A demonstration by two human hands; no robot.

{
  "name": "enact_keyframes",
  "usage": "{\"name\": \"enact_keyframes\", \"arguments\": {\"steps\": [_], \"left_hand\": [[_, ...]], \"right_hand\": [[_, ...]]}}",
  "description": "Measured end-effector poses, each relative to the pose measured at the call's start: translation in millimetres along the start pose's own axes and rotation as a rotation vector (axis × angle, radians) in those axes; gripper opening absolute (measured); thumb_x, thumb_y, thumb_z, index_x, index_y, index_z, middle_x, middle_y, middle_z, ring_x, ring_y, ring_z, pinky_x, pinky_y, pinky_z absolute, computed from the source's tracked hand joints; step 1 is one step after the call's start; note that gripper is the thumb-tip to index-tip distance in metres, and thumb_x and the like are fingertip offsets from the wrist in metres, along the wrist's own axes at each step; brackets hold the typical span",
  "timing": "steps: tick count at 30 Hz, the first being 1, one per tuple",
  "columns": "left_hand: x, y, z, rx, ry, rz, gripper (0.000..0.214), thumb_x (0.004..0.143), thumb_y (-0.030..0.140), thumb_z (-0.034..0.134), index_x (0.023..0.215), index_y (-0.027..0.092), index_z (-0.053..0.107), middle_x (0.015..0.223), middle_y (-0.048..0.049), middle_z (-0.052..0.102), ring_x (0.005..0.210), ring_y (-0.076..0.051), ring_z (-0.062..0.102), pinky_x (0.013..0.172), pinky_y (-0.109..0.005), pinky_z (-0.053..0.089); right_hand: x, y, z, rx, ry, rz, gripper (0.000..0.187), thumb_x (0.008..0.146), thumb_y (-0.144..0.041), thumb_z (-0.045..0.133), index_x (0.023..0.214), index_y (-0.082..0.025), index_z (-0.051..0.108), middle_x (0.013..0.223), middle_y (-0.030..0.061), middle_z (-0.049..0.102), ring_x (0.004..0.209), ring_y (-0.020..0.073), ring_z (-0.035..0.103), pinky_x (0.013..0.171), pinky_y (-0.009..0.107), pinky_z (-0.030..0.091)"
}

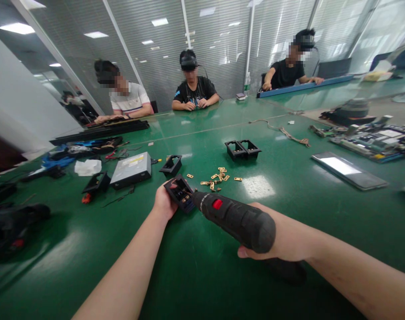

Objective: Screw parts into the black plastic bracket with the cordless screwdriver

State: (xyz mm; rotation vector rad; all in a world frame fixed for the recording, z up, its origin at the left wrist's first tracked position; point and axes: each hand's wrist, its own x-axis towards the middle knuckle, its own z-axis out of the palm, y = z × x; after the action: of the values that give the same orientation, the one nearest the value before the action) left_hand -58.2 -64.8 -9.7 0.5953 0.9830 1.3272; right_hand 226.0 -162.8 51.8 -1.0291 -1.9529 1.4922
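Note:
My left hand [164, 202] is closed around the side of a black plastic housing [179, 194], tilted with its open face toward me; brass-coloured parts show inside. In my right hand [255, 251] is a black cordless drill [235, 218] with a red switch on top, its nose pointing left into the housing. The drill body hides most of my right fingers and the bit's tip is hard to make out. Just beyond the housing lie several small brass plates [222, 170] and screws on the green table [202, 284]. Another black housing [171, 165] stands behind.
Two joined black frames [242, 150] stand farther back. Left are a silver disc drive [131, 169], a black housing [97, 181] and blue gloves [55, 160]. Right are a phone [349, 170], circuit boards [377, 138] and a cord [294, 135]. Three people sit across the table.

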Motion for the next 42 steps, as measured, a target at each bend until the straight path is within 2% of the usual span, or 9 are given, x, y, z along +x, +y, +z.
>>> {"name": "enact_keyframes", "arguments": {"steps": [5, 8, 18, 32, 35, 39, 42], "left_hand": [[-0.7, -1.2, 0.1, 0.005, 0.000, 0.029, 0.026, 0.064, 0.019, 0.051, 0.083, 0.012, 0.068, 0.072, -0.0103, 0.068, 0.065, -0.025, 0.066, 0.068, -0.042, 0.056], [-0.7, -1.8, 0.7, -0.008, 0.010, 0.054, 0.024, 0.062, 0.017, 0.052, 0.080, 0.013, 0.066, 0.072, -0.0094, 0.067, 0.064, -0.025, 0.066, 0.067, -0.042, 0.057], [1.4, -1.0, -1.2, 0.004, -0.004, 0.001, 0.028, 0.066, 0.020, 0.052, 0.085, 0.010, 0.069, 0.073, -0.0120, 0.069, 0.068, -0.028, 0.068, 0.067, -0.043, 0.057], [1.4, -1.3, -1.4, 0.027, 0.003, 0.035, 0.029, 0.065, 0.020, 0.051, 0.084, 0.010, 0.069, 0.073, -0.0119, 0.069, 0.067, -0.026, 0.068, 0.066, -0.041, 0.057], [1.2, -1.5, -1.8, 0.036, 0.000, 0.035, 0.030, 0.065, 0.020, 0.051, 0.085, 0.010, 0.070, 0.073, -0.0122, 0.069, 0.066, -0.027, 0.068, 0.067, -0.042, 0.057], [0.8, -1.6, -1.4, 0.020, -0.001, 0.038, 0.028, 0.064, 0.019, 0.051, 0.083, 0.010, 0.069, 0.073, -0.0118, 0.069, 0.066, -0.027, 0.068, 0.068, -0.042, 0.057], [0.7, -1.6, -1.3, 0.024, 0.000, 0.045, 0.029, 0.063, 0.019, 0.051, 0.084, 0.009, 0.069, 0.074, -0.0122, 0.069, 0.066, -0.027, 0.067, 0.069, -0.042, 0.057]], "right_hand": [[0.3, 2.1, -1.0, -0.024, 0.016, 0.017, 0.035, 0.058, -0.026, 0.085, 0.081, -0.019, 0.061, 0.075, 0.0012, 0.068, 0.068, 0.0199, 0.064, 0.055, 0.029, 0.049], [0.5, 1.3, -1.4, -0.028, -0.009, -0.003, 0.031, 0.060, -0.027, 0.083, 0.076, -0.019, 0.059, 0.073, 0.0011, 0.067, 0.066, 0.0197, 0.063, 0.054, 0.028, 0.047], [-0.3, -0.5, -2.6, -0.013, -0.025, 0.009, 0.029, 0.061, -0.025, 0.083, 0.078, -0.019, 0.060, 0.075, 0.0023, 0.068, 0.067, 0.0202, 0.063, 0.054, 0.028, 0.046], [0.6, -2.0, 0.7, 0.006, -0.069, -0.027, 0.026, 0.062, -0.020, 0.078, 0.082, -0.016, 0.062, 0.075, 0.0025, 0.066, 0.069, 0.0191, 0.061, 0.055, 0.026, 0.046], [1.1, -2.5, 1.6, 0.010, -0.077, -0.009, 0.024, 0.063, -0.022, 0.077, 0.079, -0.017, 0.061, 0.075, 0.0028, 0.066, 0.070, 0.0195, 0.062, 0.056, 0.027, 0.047], [2.1, -2.6, 0.2, -0.018, -0.025, 0.041, 0.032, 0.059, -0.027, 0.081, 0.081, -0.018, 0.060, 0.076, 0.0035, 0.066, 0.068, 0.0204, 0.062, 0.054, 0.028, 0.046], [3.0, -1.0, -2.3, -0.028, -0.044, 0.031, 0.032, 0.060, -0.030, 0.082, 0.079, -0.018, 0.059, 0.077, 0.0046, 0.067, 0.069, 0.0217, 0.063, 0.056, 0.030, 0.047]]}}
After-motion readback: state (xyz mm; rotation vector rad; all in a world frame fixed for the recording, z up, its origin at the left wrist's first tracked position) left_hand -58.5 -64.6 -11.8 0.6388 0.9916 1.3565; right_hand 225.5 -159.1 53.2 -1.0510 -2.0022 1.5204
